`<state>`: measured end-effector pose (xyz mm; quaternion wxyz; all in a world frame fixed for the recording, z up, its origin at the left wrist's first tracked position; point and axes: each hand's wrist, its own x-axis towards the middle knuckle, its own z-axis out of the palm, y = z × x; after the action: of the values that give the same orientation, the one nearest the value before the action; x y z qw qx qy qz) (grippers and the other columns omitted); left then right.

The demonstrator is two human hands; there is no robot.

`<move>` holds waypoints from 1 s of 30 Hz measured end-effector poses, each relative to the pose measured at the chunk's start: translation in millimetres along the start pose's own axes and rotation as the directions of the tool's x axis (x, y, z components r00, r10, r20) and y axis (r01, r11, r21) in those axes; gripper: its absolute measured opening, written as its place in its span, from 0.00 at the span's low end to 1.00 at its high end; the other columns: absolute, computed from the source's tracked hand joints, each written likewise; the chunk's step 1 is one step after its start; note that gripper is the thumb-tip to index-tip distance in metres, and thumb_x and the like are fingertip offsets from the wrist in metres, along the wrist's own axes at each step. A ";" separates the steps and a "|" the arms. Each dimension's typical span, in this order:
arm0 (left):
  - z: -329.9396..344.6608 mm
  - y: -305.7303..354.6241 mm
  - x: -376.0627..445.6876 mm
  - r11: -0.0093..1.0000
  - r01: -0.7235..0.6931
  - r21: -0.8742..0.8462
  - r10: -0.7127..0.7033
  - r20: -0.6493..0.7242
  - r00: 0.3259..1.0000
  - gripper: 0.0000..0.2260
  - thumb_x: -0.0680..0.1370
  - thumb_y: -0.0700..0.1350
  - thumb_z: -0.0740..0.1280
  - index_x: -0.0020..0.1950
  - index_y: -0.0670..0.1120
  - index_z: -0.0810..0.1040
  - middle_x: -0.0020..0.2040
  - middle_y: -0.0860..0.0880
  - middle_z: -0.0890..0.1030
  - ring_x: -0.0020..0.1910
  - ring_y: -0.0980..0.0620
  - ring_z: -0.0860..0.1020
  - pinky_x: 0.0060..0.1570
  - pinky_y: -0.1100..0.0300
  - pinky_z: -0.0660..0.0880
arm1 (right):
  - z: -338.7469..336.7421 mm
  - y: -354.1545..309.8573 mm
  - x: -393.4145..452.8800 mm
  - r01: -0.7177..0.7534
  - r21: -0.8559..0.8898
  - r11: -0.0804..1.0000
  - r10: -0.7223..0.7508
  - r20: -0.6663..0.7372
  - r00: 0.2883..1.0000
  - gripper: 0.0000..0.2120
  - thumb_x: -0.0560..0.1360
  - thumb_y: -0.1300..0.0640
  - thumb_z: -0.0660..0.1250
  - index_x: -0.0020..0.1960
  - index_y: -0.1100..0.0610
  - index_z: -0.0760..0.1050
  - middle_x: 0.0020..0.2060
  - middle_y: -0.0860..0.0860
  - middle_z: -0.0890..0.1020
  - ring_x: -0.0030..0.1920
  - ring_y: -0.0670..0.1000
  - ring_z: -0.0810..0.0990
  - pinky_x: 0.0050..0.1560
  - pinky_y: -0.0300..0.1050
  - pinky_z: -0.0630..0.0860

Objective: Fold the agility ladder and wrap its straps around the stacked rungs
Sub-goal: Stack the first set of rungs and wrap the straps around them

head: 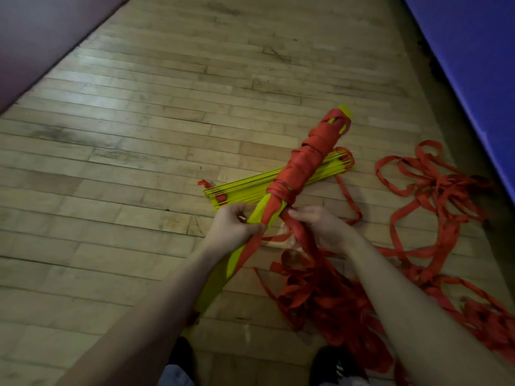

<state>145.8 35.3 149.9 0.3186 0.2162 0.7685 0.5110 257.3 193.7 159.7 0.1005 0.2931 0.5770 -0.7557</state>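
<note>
A stack of flat yellow plastic rungs (303, 162), half wound in red webbing straps (328, 296), is held slanting up-right from the body. It is gripped by the left hand (234, 224); a strap is pinched beside it by the right hand (320, 227). Loose webbing is piled rightward on the wooden floor (139, 135), which lies open to the left.

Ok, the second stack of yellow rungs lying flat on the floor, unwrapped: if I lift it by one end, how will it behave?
The unwrapped stack will probably fan apart, since nothing binds its thin slats. Each slat looks stiff and light, so no sag. Its red strap trails loose across the floor and would likely drag or snag.
</note>
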 end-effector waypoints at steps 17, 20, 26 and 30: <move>8.4 -26.8 3.8 0.979 -0.081 0.186 0.081 0.007 0.997 0.17 0.70 0.51 0.73 0.47 0.47 0.66 0.44 0.50 0.70 0.44 0.49 0.70 0.46 0.51 0.70 | 13.3 4.6 5.8 0.085 -0.036 0.996 -0.084 0.011 0.996 0.13 0.80 0.68 0.52 0.40 0.65 0.70 0.21 0.49 0.78 0.19 0.44 0.74 0.22 0.35 0.73; 10.1 -20.9 3.5 0.993 0.116 0.016 -0.117 0.062 0.991 0.11 0.72 0.46 0.71 0.45 0.47 0.69 0.42 0.50 0.70 0.39 0.52 0.70 0.43 0.55 0.69 | 14.2 11.1 5.6 0.064 -0.019 0.998 -0.065 -0.024 0.998 0.12 0.80 0.67 0.53 0.39 0.64 0.69 0.21 0.49 0.78 0.19 0.44 0.74 0.20 0.34 0.71; 3.6 -30.3 -0.3 0.982 0.187 0.024 -0.187 0.026 0.982 0.16 0.68 0.40 0.76 0.53 0.45 0.76 0.44 0.51 0.75 0.43 0.53 0.76 0.43 0.61 0.74 | 13.3 24.4 10.8 0.001 0.087 0.996 -0.005 0.041 0.999 0.15 0.81 0.64 0.54 0.40 0.68 0.73 0.28 0.54 0.81 0.25 0.48 0.79 0.29 0.40 0.78; 3.2 -34.7 -2.4 0.939 0.316 0.136 -0.323 0.037 0.946 0.06 0.70 0.45 0.73 0.39 0.44 0.79 0.35 0.48 0.78 0.33 0.52 0.76 0.33 0.63 0.72 | 8.3 26.7 12.2 -0.094 0.241 0.966 0.074 0.089 0.993 0.18 0.82 0.58 0.50 0.48 0.67 0.74 0.31 0.54 0.82 0.30 0.48 0.81 0.36 0.41 0.78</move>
<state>149.5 22.4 117.7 0.4053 0.1236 0.8148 0.3956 257.8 179.9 132.5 0.1184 0.2972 0.4621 -0.8271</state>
